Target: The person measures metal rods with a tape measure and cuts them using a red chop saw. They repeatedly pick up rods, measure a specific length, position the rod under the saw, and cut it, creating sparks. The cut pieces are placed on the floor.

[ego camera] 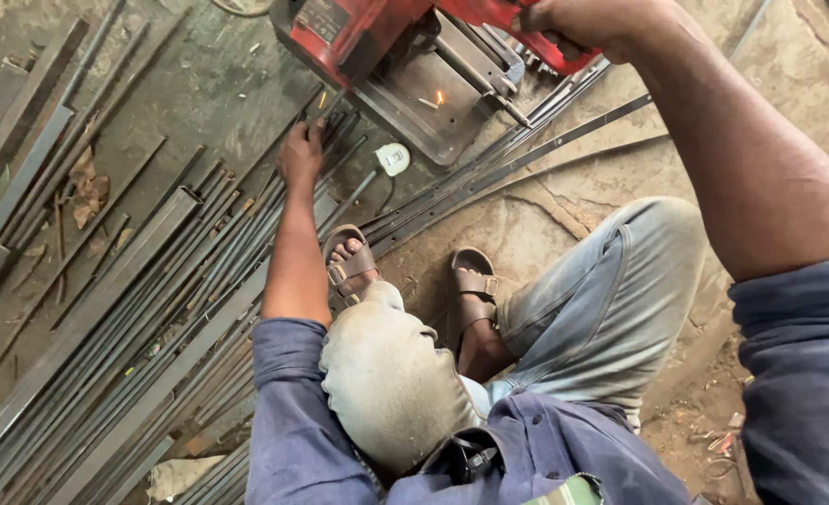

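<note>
The right hand (pixel 578 23) is wrapped shut around the red handle of a red-bodied chop saw (pixel 358 37), near the top edge of the view, the arm reaching out long from a blue sleeve. That grip sits high, which fits pulling the saw head down onto its work. The left hand (pixel 300 154) lies palm-down with fingers curled and pressing on the ends of a bundle of thin grey steel bars (pixel 325 140), right beside the saw's grey metal base plate (pixel 424 108). Held so, the bars seem pinned against shifting while being cut; a few orange sparks (pixel 438 96) show on the base plate.

The person squats low, with knees in pale blue jeans and feet in brown strapped sandals (pixel 475 285) on the dirt floor (pixel 564 201), close enough to lean on the stock. One sandal rests on the bars. A small white tape-measure-like case (pixel 393 159) lies just beside the base. Long grey square steel tubes (pixel 106 309) and flat strips lie in rough parallel across the floor to the left, ends toward the saw.

The blade itself is hidden behind the saw's housing, and the upper part of the saw is cut off by the picture's edge. Which bar is under the blade cannot be told. The right fingers are partly out of frame.
</note>
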